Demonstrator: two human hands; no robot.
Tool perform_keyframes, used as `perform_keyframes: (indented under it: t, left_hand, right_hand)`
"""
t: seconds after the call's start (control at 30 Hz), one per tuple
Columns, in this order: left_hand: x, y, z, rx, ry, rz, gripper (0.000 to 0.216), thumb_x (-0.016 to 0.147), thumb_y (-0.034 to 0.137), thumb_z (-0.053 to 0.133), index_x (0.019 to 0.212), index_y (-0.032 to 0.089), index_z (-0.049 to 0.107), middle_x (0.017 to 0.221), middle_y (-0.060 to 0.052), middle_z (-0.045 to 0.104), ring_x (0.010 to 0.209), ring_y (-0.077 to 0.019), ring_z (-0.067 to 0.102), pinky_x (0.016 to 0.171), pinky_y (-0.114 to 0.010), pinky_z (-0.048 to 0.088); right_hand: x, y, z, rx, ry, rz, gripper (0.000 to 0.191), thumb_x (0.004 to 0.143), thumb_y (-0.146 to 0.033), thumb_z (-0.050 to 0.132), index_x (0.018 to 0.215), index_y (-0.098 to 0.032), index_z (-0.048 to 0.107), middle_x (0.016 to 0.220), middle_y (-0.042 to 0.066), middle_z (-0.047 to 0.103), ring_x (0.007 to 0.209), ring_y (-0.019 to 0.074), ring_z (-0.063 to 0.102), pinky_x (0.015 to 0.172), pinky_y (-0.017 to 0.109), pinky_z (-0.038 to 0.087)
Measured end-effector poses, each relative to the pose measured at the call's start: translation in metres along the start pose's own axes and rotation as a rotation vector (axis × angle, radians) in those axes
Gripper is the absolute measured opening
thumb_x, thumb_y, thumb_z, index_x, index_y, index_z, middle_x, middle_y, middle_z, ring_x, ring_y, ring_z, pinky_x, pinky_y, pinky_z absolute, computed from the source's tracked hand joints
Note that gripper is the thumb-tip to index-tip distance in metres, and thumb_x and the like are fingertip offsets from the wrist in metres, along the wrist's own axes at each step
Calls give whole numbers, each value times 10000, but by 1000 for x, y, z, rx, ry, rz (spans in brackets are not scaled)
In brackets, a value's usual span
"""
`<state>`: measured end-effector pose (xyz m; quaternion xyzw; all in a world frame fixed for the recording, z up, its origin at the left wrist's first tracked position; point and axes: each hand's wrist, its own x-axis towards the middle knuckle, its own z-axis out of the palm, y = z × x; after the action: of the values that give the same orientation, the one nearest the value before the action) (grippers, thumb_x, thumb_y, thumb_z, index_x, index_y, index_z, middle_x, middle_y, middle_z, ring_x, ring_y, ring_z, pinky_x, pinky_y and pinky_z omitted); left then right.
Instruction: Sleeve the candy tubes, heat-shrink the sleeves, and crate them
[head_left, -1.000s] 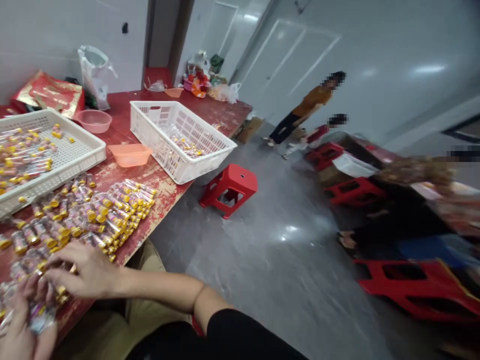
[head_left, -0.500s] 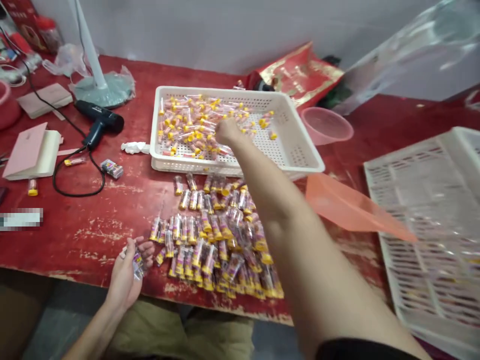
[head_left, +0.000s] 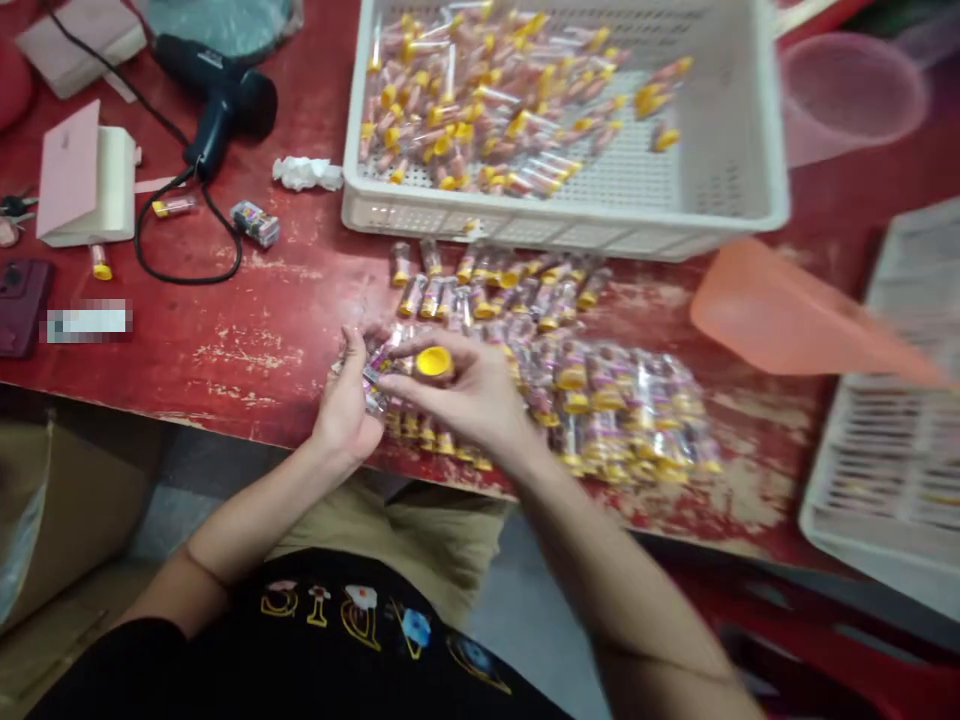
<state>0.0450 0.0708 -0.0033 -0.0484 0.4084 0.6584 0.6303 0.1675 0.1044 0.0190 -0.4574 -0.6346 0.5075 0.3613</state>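
Note:
Close together over the front of the table, my two hands almost meet. My left hand (head_left: 346, 408) is curled round small clear printed wrappers (head_left: 373, 378), partly hidden by its fingers. In my right hand (head_left: 480, 395) is a small tube with a yellow cap (head_left: 433, 362), its capped end turned up towards me. The fingertips of that hand are at the wrappers. Beneath and to the right lie rows of clear tubes with yellow ends (head_left: 607, 400). Beyond them, a white plastic basket (head_left: 570, 225) holds many loose pink tubes with yellow caps (head_left: 450, 130).
A black hair dryer (head_left: 214, 100) with its cord, a pink notebook (head_left: 71, 180), a small printed pack (head_left: 255, 223) and a phone (head_left: 24, 308) lie left. On the right are an orange scoop-like sheet (head_left: 780, 315), a pink bowl (head_left: 851, 95) and a white slatted crate (head_left: 847, 470).
My right hand has come back from the basket to my left hand with a yellow-capped tube. My left hand has moved right and up in view. The camera has tilted down.

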Motion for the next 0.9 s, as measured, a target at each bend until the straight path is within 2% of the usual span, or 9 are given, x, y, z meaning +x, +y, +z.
perform_keyframes:
  t: [0.1, 0.23, 0.3, 0.4, 0.47, 0.6, 0.73, 0.83, 0.9]
  left_hand:
    - [-25, -15, -4, 93, -47, 104, 362, 789, 487, 837, 875, 166, 694, 872, -5, 696, 826, -107, 658, 775, -219, 498]
    - [-55, -27, -17, 243, -103, 137, 509, 527, 449, 987, 755, 138, 656, 632, 55, 582, 539, -39, 483, 499, -167, 359]
    - [-66, -32, -19, 267, -104, 148, 552, 458, 451, 1004, 704, 131, 628, 571, 78, 524, 479, -18, 399, 432, -158, 284]
    - [-76, -35, -13, 257, -124, 149, 574, 462, 478, 996, 677, 132, 590, 577, 79, 517, 480, -12, 396, 420, -151, 283]
    - [-79, -36, -7, 255, -136, 120, 551, 506, 457, 990, 705, 135, 589, 613, 68, 546, 511, -21, 446, 439, -149, 319]
    - [-83, -33, 1, 242, -106, 12, 484, 576, 325, 986, 756, 138, 578, 663, 76, 549, 531, -9, 475, 442, -130, 307]
    - [-88, -38, 2, 223, -100, -92, 488, 578, 254, 986, 772, 141, 553, 678, 89, 538, 521, 5, 478, 436, -111, 300]
    - [-94, -44, 3, 221, -119, -138, 506, 561, 239, 993, 788, 143, 551, 677, 91, 533, 519, 2, 483, 431, -106, 312]
    - [-97, -47, 5, 221, -127, -162, 512, 558, 236, 993, 785, 144, 543, 674, 89, 535, 516, 1, 479, 427, -103, 316]
  right_hand:
    - [-40, 10, 21, 141, 161, 38, 313, 686, -450, 873, 722, -182, 716, 693, -3, 681, 624, 122, 588, 578, 262, 488]
    - [-63, 13, 8, 195, 181, 28, 359, 678, -495, 869, 710, -177, 705, 673, 2, 647, 610, 116, 534, 555, 252, 441]
    - [-74, 10, 2, 198, 178, -3, 393, 707, -511, 855, 651, -171, 665, 619, -8, 595, 582, 102, 494, 546, 245, 416]
    - [-89, 10, -4, 245, 177, -28, 459, 778, -581, 786, 644, -177, 616, 593, -22, 539, 547, 89, 457, 530, 235, 407]
    - [-100, 16, -12, 317, 187, -54, 438, 841, -628, 707, 789, -198, 642, 666, -21, 562, 557, 96, 480, 539, 237, 437]
    - [-129, 29, -29, 290, 376, -178, 368, 990, -591, 502, 1030, -255, 647, 888, 28, 614, 691, 126, 576, 668, 273, 520]
    - [-155, 31, -25, 278, 554, -254, 343, 967, -572, 564, 1139, -281, 620, 954, 47, 605, 802, 156, 633, 726, 291, 555]
    - [-161, 26, -15, 284, 613, -292, 287, 965, -452, 620, 1196, -290, 570, 1078, 59, 626, 872, 162, 678, 759, 298, 590]
    - [-160, 23, -12, 271, 629, -317, 260, 964, -363, 634, 1205, -290, 568, 1091, 53, 645, 876, 156, 694, 758, 291, 606]
